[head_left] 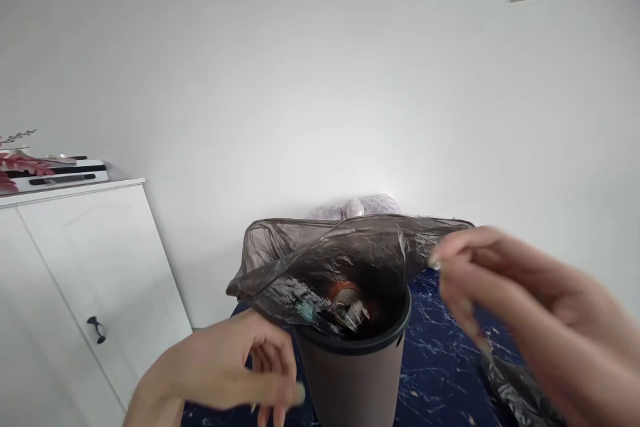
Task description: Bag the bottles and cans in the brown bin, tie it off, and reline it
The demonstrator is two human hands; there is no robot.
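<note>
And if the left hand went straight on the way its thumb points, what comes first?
The left hand would probably meet the outer side of the bin first, though depth is unclear.

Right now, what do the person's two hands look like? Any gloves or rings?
The left hand and right hand are both bare: I see no gloves, rings, watch or sleeves. The left thumbnail looks longish, but blur hides finer details.

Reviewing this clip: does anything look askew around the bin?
Yes, the dark plastic liner sits lopsided: it's bunched high across the back and left of the trash bin, leaving the front-right rim bare.
</note>
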